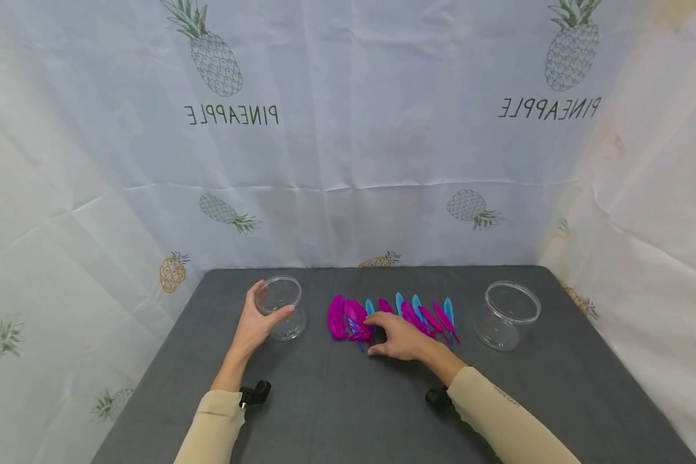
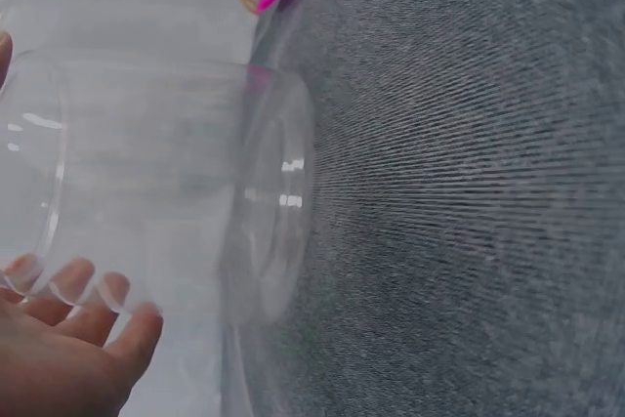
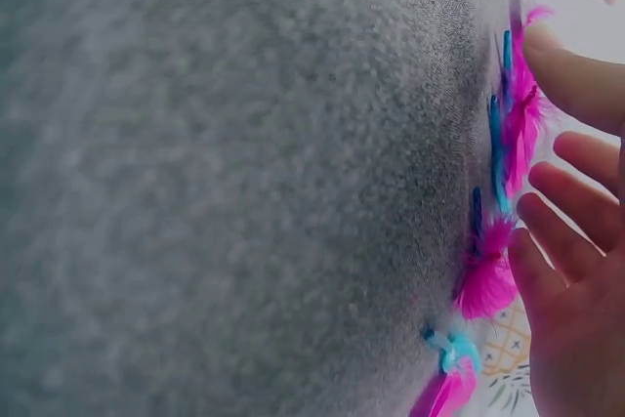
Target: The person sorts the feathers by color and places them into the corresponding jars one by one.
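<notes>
On the left side of the table, my left hand (image 1: 255, 321) grips a clear jar (image 1: 287, 303) by its upper part, thumb on the near side. In the left wrist view, the fingers (image 2: 137, 344) curve along the transparent wall of the jar, whose base is close to the table. My right hand (image 1: 403, 338) is over a row of magenta feathers (image 1: 336, 317) and blue feathers (image 1: 399, 303), covering some. From the right wrist, its thumb and fingers look spread and slightly bent, with nothing gripped between them. The feathers appear beyond the fingertips; whether they touch is unclear.
A second clear jar (image 1: 506, 319) stands upright at the right end of the feather row. Behind the dark grey table (image 1: 319, 399) hangs a white curtain (image 1: 371, 148) with pineapple prints. A black wrist camera (image 1: 256, 393) sits on the left forearm.
</notes>
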Action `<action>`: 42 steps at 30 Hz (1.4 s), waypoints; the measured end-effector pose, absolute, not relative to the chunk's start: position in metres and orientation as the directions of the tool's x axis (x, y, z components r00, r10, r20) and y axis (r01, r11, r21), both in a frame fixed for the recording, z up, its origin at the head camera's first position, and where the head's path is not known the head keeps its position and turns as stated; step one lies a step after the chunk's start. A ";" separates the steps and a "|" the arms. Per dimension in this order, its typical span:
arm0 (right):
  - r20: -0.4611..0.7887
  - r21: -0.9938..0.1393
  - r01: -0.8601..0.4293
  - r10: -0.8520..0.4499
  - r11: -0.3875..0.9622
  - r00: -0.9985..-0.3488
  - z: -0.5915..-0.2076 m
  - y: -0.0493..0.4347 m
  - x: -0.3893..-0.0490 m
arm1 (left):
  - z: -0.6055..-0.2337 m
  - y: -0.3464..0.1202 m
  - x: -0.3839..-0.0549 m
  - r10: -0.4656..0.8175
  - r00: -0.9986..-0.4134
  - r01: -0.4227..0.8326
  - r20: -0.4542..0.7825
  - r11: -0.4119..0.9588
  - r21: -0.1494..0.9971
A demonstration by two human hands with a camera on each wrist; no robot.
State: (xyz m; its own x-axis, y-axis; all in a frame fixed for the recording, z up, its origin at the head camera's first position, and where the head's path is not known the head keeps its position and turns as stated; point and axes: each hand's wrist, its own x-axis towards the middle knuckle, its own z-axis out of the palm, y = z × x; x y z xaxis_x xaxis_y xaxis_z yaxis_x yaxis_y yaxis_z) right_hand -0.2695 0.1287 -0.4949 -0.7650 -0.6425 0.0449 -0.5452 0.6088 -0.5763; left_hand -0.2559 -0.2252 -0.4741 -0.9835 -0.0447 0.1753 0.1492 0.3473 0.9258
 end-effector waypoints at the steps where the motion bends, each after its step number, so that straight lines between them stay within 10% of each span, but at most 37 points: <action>1: 0.041 -0.572 -0.547 -0.645 0.611 -0.763 -0.495 0.128 -0.270 | -0.474 -0.225 -0.255 -0.041 -0.984 0.148 0.172 0.346 0.927; 10: 0.028 -0.554 -0.570 -0.671 0.607 -0.741 -0.501 0.124 -0.275 | -0.436 -0.209 -0.230 -0.016 -0.993 0.103 0.117 0.358 0.928; 23: 0.211 -0.538 -0.661 -0.676 0.523 -0.706 -0.496 0.120 -0.273 | -0.481 -0.220 -0.253 -0.021 -0.982 0.170 0.189 0.345 0.923; 42: 0.536 -0.539 -0.697 -0.446 0.472 -0.717 -0.475 0.113 -0.270 | -0.438 -0.199 -0.221 0.011 -0.991 0.132 0.135 0.328 0.935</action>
